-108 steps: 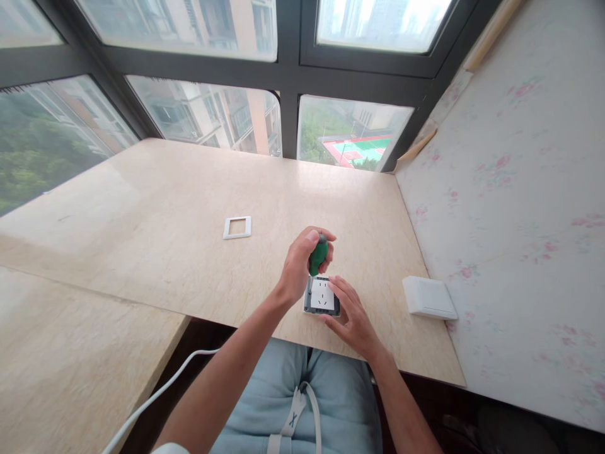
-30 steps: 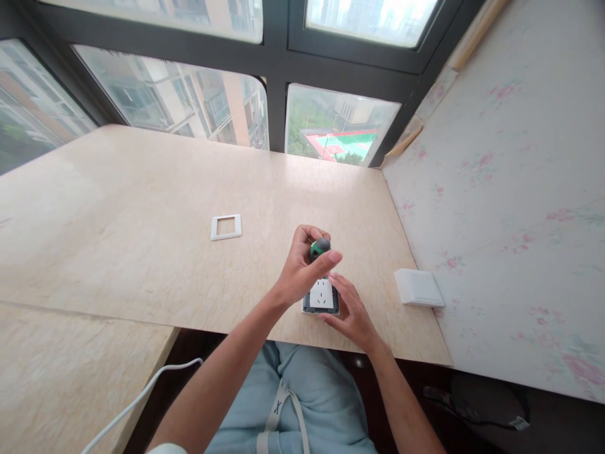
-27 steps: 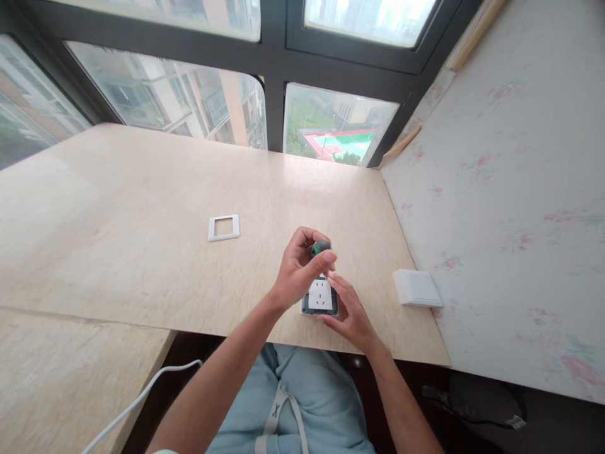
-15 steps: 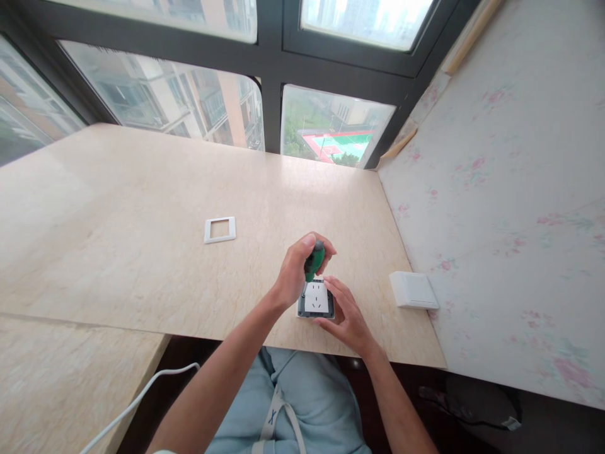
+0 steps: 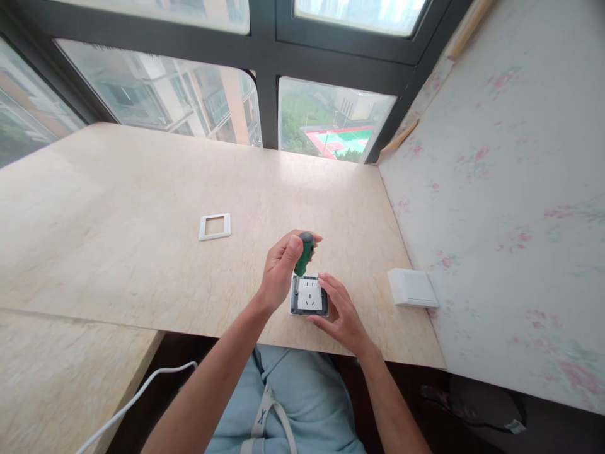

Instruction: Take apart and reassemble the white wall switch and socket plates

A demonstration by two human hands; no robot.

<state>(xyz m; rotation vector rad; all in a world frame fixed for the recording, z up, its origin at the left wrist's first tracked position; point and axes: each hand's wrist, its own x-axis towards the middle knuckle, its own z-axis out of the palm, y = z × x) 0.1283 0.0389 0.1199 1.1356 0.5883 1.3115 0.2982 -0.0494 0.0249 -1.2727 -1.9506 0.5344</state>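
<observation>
My left hand (image 5: 280,268) is closed round the green and black handle of a screwdriver (image 5: 304,253). The screwdriver's shaft points down at the left side of a wall socket (image 5: 310,294), where its tip meets the dark frame. White in the middle with several slots, the socket lies face up near the counter's front edge. My right hand (image 5: 344,318) grips the socket from the right, thumb at the near edge and fingers at the far right corner. A white rectangular cover frame (image 5: 215,227) lies flat, apart from both hands, to the left.
On the right, a white switch box (image 5: 413,288) stands against the flowered wall (image 5: 501,189). The marbled counter (image 5: 142,252) runs back to dark window frames (image 5: 265,53). A white cable (image 5: 137,397) hangs across the gap at lower left.
The screwdriver handle has turned in my left hand and stands a little more upright. The view has shifted slightly; my right hand keeps its grip on the socket.
</observation>
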